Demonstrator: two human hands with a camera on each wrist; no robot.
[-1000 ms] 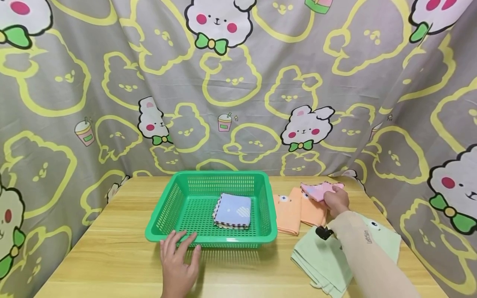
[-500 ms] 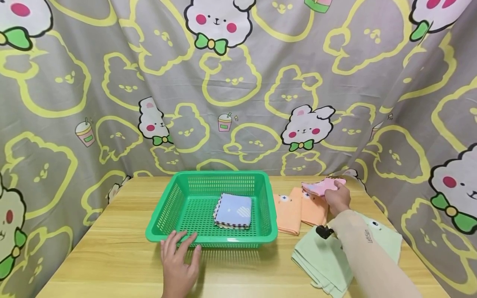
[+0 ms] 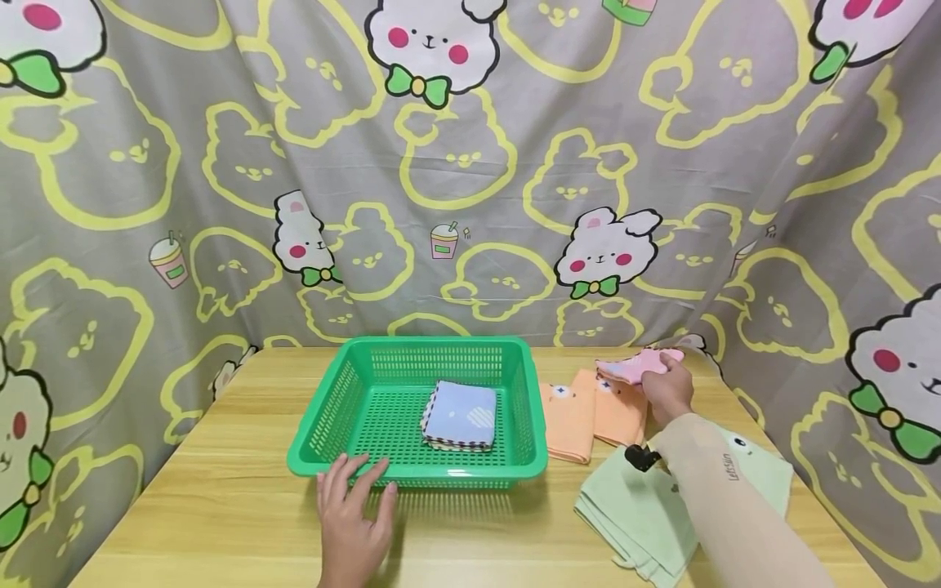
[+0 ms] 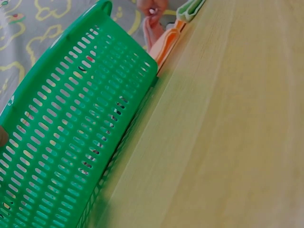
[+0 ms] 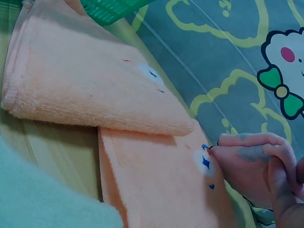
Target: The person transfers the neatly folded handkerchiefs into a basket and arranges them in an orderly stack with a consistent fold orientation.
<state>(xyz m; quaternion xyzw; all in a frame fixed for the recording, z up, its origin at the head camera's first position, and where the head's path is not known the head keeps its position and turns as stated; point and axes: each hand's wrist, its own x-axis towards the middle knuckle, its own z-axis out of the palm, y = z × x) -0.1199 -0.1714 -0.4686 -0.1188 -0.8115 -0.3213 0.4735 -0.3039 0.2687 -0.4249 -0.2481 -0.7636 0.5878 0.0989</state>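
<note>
In the head view my right hand (image 3: 667, 389) pinches a folded pink small towel (image 3: 629, 367) by its right end, above the back of two orange towels. The right wrist view shows thumb and fingers on the pink towel (image 5: 247, 159), which has grey-blue patches. My left hand (image 3: 355, 523) touches the front rim of a green slotted basket (image 3: 485, 472), its fingers spread and relaxed. Inside, toward the right, lies a folded blue small towel (image 3: 460, 414) with a checked edge. Only a fingertip of the left hand (image 4: 3, 137) shows in the left wrist view, against the basket wall.
One orange towel (image 3: 566, 425) lies against the basket's right side, partly over another orange towel (image 3: 619, 416). A light green towel (image 3: 635, 510) lies beneath the right forearm. The wooden table (image 3: 220, 506) meets a patterned grey curtain (image 3: 507, 188) at the back and sides.
My right hand has shifted slightly up and to the right, with the pink towel in its grip. The left hand and the basket have stayed put.
</note>
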